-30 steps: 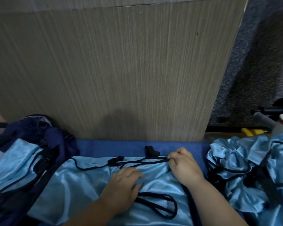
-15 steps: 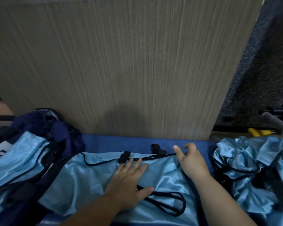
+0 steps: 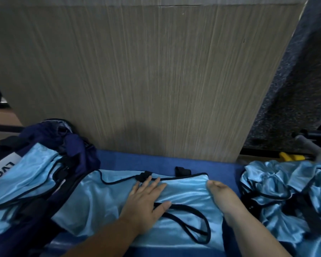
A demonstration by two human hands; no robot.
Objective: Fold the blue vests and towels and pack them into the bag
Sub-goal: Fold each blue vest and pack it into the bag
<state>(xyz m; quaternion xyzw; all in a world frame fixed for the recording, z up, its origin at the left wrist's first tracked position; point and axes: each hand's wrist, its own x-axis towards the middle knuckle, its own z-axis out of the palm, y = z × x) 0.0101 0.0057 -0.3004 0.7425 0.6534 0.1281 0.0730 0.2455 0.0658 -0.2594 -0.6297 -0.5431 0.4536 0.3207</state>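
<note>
A light blue satin vest (image 3: 104, 204) with black trim lies spread on a darker blue towel (image 3: 122, 162) in front of me. My left hand (image 3: 146, 199) presses flat on the vest's middle, fingers straight, near a black buckle (image 3: 142, 176). My right hand (image 3: 220, 193) rests on the vest's right edge with fingers straight and together. A navy bag (image 3: 44, 138) with light blue vests inside stands at the left. More crumpled blue vests (image 3: 289, 186) are heaped at the right.
A tall wood-grain panel (image 3: 137, 80) rises right behind the towel. Grey carpet (image 3: 295, 89) shows at the right, with a yellow tool (image 3: 289, 157) and a grey handle (image 3: 306, 143) beside the heap.
My right hand let go of the vest's top edge and now lies flat at its right side. My left hand flattened and slid up toward the top edge.
</note>
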